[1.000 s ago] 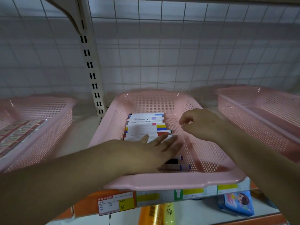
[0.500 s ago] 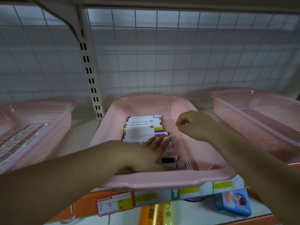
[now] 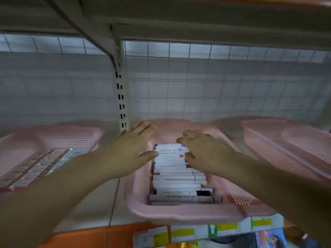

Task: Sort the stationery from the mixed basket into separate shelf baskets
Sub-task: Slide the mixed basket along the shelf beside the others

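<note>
Fingers [image 3: 143, 127] of the left hand [image 3: 132, 151] lie straight and a little apart, reaching over the back left corner of the middle pink basket [image 3: 179, 214], and they hold nothing. The right hand [image 3: 207, 154] hangs over the back right part of the same basket, its fingers [image 3: 189, 134] loosely bent and also with nothing between them. Whether they touch the pens below I cannot tell, because the picture is blurred there. Inside this basket the marker pens [image 3: 172, 176] lie in one neat row from the back wall to the front wall, each pen crosswise — white bodies with small coloured ends, and one with a black cap near the front. To the left of the middle basket stands a second pink basket [image 3: 75, 135], with flat packets [image 3: 35, 163] in it. To its right stands a third pink basket [image 3: 286, 138]. Behind the middle basket, at its left corner, a white slotted upright [image 3: 121, 97] rises against the wire grid wall [image 3: 223, 86]. Just below its front rim, price labels [image 3: 182, 233] with yellow fields sit on the shelf edge — their print is not readable.
</note>
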The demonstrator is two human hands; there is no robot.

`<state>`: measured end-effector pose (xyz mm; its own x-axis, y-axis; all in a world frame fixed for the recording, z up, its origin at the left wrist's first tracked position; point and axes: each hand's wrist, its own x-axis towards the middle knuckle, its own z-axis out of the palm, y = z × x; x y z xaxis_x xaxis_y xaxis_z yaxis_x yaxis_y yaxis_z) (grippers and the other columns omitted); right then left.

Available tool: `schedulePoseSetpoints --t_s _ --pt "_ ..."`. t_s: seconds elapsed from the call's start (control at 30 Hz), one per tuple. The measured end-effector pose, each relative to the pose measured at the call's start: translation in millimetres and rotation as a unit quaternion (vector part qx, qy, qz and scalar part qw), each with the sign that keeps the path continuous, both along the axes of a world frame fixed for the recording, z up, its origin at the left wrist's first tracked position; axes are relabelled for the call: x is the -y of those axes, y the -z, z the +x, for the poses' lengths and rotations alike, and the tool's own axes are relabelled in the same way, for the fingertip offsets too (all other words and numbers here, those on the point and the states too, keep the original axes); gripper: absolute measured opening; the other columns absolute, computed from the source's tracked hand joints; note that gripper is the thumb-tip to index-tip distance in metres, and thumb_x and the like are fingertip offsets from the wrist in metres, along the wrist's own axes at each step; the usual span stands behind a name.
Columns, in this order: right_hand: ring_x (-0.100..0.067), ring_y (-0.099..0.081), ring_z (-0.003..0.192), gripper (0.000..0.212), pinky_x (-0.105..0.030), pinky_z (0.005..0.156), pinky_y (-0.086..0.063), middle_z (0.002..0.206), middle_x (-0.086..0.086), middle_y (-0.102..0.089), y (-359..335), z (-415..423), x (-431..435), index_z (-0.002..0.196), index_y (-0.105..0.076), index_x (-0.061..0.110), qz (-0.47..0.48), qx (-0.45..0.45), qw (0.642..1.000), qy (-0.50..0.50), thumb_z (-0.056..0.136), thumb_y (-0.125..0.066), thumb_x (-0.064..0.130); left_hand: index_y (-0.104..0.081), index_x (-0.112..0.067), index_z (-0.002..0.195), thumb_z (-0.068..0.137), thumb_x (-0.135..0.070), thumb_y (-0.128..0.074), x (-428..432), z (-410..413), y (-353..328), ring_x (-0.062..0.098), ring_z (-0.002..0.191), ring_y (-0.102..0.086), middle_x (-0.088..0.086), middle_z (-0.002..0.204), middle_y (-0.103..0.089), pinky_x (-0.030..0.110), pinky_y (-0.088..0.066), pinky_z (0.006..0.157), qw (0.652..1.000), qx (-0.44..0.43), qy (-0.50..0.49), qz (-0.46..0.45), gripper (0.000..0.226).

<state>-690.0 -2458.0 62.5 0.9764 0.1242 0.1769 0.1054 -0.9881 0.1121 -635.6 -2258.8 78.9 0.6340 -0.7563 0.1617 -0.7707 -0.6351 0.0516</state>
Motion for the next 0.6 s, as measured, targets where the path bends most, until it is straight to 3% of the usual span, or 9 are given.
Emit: schedulePoseSetpoints --t_s 0.13,0.23,0.4,0.47,0.6 --pt "-0.021 -0.035 0.130 0.051 -0.028 0.101 -0.030 0.142 -0.001 -0.034 -15.4 19.2 -57.2 0.143 -0.029 0.021 0.014 -0.004 0.998 -0.058 0.094 -0.041 0.018 0.000 -0.024 0.148 0.079 -0.068 -0.021 -69.0 4.5 -6.7 0.004 0.142 -0.005 -0.009 0.157 0.000 0.024 -0.011 0.115 0.999 0.026 -0.037 -0.010 0.085" --pt "-0.023 -0.043 0.122 0.050 -0.031 0.096 -0.037 0.132 -0.005 -0.044 -23.5 34.4 -108.1 0.141 -0.036 0.017 0.028 0.017 0.994 -0.109 0.092 -0.043 0.014 -0.001 -0.024 0.148 0.092 -0.055 -0.028 -126.5 6.3 -12.5 0.005 0.142 -0.008 -0.008 0.157 -0.003 0.015 -0.010 0.109 0.996 0.034 -0.081 -0.018 0.069" --pt "-0.024 -0.048 0.117 0.047 -0.031 0.095 -0.038 0.127 -0.007 -0.048 -26.3 55.3 -202.9 0.137 -0.042 0.013 0.056 0.043 0.984 -0.162 0.090 -0.045 0.011 -0.011 -0.023 0.148 0.078 -0.061 -0.023 -233.7 6.5 -17.5 0.008 0.140 -0.020 -0.006 0.156 -0.014 0.017 -0.016 0.109 0.989 0.037 -0.139 -0.031 0.081" --pt "-0.025 -0.045 0.120 0.045 -0.034 0.099 -0.038 0.129 -0.008 -0.047 -25.7 64.6 -242.7 0.136 -0.042 0.012 0.057 0.039 0.981 -0.183 0.091 -0.046 0.013 -0.010 -0.026 0.148 0.092 -0.051 -0.037 -280.6 7.4 -15.9 0.011 0.140 -0.022 -0.008 0.156 -0.011 0.021 -0.018 0.110 0.986 0.024 -0.162 -0.040 0.067" --pt "-0.025 -0.042 0.126 0.049 -0.037 0.102 -0.036 0.137 -0.007 -0.044 -20.9 88.2 -326.8 0.137 -0.042 0.014 0.038 0.050 0.972 -0.227 0.088 -0.043 0.018 -0.016 -0.030 0.147 0.093 -0.034 -0.051 -376.4 2.4 -15.2 0.014 0.136 -0.031 -0.012 0.154 -0.016 0.020 -0.022 0.105 0.971 0.024 -0.227 -0.073 0.065"
